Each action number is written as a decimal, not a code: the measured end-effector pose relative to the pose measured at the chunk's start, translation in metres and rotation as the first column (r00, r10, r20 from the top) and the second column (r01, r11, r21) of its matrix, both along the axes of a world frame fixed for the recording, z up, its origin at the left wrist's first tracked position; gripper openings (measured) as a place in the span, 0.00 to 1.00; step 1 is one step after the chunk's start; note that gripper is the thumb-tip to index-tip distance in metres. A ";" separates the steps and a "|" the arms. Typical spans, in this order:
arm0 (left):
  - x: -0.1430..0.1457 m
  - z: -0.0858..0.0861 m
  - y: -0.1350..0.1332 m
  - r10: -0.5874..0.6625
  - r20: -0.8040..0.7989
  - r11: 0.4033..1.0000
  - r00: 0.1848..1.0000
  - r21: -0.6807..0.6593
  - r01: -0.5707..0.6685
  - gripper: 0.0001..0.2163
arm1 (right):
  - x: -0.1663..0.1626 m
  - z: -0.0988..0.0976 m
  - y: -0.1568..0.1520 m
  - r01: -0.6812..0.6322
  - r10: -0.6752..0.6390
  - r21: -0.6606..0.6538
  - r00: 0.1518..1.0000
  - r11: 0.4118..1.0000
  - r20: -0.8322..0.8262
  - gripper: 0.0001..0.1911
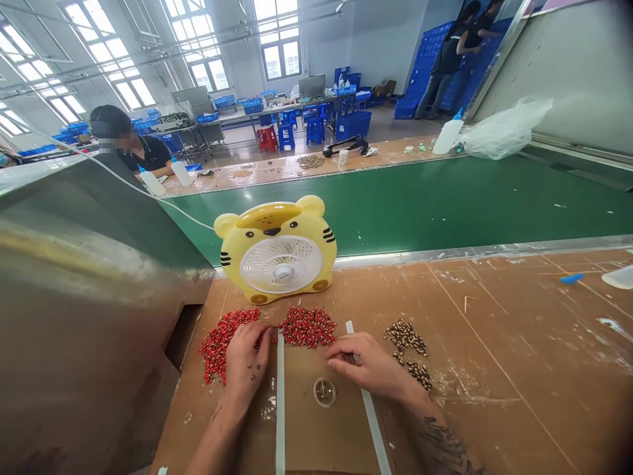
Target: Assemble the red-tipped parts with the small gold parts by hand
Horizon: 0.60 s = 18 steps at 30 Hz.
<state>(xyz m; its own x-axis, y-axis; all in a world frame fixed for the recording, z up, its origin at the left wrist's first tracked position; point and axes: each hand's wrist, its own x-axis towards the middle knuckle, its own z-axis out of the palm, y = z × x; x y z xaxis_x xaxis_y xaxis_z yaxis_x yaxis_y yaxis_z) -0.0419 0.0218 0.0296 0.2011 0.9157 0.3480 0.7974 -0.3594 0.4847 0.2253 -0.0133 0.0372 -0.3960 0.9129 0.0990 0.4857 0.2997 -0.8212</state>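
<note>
My left hand (246, 356) is closed in a pinch at the inner edge of the left pile of small red pieces (217, 346). Whatever sits between its thumb and forefinger is too small to make out. My right hand (363, 359) has its fingers drawn together just below the middle pile of red pieces (307, 328); anything in its fingertips cannot be made out. Between the hands a small round clear dish (324, 392) rests on a brown board (316, 439), which has a white strip (281, 409) along each side. A thin pale line shows across the dish.
A yellow animal-shaped fan (279, 254) stands behind the red piles. Two heaps of dark and gold beads (405, 336) lie right of my right hand. Beyond runs a green conveyor belt (445, 204). A metal panel (99, 297) borders the left. A person (148, 152) sits across the belt.
</note>
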 end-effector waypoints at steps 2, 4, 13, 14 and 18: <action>-0.017 0.005 -0.002 -0.034 -0.115 0.999 0.993 -0.043 0.029 0.10 | -0.002 0.001 -0.002 -0.083 0.083 -0.032 0.996 0.996 0.014 0.04; -0.028 0.008 -0.002 -0.096 -0.227 0.992 0.969 -0.104 0.073 0.10 | -0.006 -0.002 -0.004 -0.119 0.120 -0.044 0.993 0.992 0.008 0.04; 0.000 0.016 0.005 -0.239 -0.371 0.950 0.897 -0.282 0.137 0.11 | -0.008 -0.002 -0.008 -0.188 0.189 -0.028 0.981 0.982 0.042 0.07; 0.003 0.017 0.005 -0.245 -0.364 0.944 0.899 -0.300 0.136 0.11 | -0.007 0.000 -0.010 -0.200 0.201 -0.014 0.977 0.980 0.067 0.08; 0.006 0.017 0.009 -0.294 -0.368 0.930 0.882 -0.322 0.176 0.11 | -0.007 0.008 -0.015 -0.237 0.226 0.039 0.955 0.971 0.192 0.08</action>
<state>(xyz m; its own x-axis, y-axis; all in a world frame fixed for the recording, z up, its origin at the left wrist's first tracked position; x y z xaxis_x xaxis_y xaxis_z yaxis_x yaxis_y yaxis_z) -0.0359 0.0308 0.0462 0.4907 0.8689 -0.0655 0.8519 -0.4626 0.2454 0.2184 -0.0282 0.0452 -0.6125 0.7885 0.0560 0.5388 0.4684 -0.7002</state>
